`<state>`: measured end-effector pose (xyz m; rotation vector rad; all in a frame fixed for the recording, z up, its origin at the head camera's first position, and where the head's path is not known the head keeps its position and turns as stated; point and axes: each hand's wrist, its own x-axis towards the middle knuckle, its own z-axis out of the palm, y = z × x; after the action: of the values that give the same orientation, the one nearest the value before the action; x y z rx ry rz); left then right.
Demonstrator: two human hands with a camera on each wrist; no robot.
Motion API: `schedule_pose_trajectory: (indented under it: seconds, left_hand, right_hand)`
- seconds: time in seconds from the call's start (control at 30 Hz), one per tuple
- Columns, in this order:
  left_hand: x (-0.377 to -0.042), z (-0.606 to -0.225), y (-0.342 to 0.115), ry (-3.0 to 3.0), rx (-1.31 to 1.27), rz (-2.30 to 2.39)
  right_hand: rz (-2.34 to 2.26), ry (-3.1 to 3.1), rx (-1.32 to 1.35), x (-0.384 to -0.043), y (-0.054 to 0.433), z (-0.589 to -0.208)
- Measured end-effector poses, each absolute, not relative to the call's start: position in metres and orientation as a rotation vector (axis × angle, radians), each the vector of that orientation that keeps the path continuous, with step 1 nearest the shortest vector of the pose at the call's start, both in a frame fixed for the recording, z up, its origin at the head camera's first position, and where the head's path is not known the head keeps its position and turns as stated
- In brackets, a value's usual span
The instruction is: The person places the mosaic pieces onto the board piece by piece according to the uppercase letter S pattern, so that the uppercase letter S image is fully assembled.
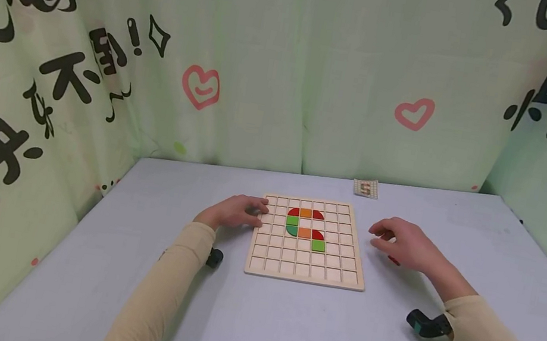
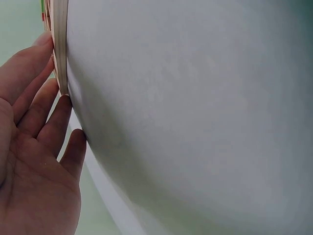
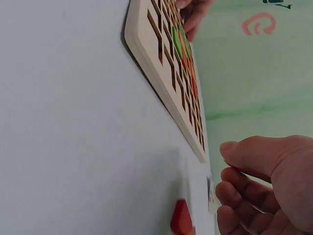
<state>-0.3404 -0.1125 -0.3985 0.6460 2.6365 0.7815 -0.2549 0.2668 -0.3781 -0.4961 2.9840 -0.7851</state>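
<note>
Left hand (image 1: 238,211), fingers extended, touches wooden grid board (image 1: 304,280) at left edge—probably steadying it. Right hand (image 1: 405,244) hovers beyond right edge, thumb and fingertips apart, near red block (image 3: 181,218).

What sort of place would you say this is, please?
Probably a curtained-off recording booth: pale green printed curtains surround the far side and flanks of a plain pale table, and black devices sit at the person's wrists.

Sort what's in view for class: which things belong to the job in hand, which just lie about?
Likely the job:
- grid board
- coloured tiles in it
- loose red piece beside it

Likely lying about:
- small card beyond the board, purpose unclear
</note>
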Motion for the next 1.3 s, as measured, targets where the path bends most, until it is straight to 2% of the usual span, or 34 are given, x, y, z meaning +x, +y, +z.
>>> schedule_pose_trajectory:
  seconds: [0.2, 0.5, 1.3]
  left_hand:
    - [-0.34, -0.398, -0.112, 2.635, 0.655, 0.777]
    - [-0.34, -0.399, -0.113, 2.629, 0.665, 0.795]
    - [-0.34, -0.399, -0.113, 2.623, 0.619, 0.809]
  right_hand:
    - [-0.741, 2.955, -0.29, -0.259, 0.3, -0.371]
    - [-0.654, 2.921, -0.217, -0.263, 0.326, -0.369]
    - [-0.665, 2.933, -0.144, -0.284, 0.32, -0.387]
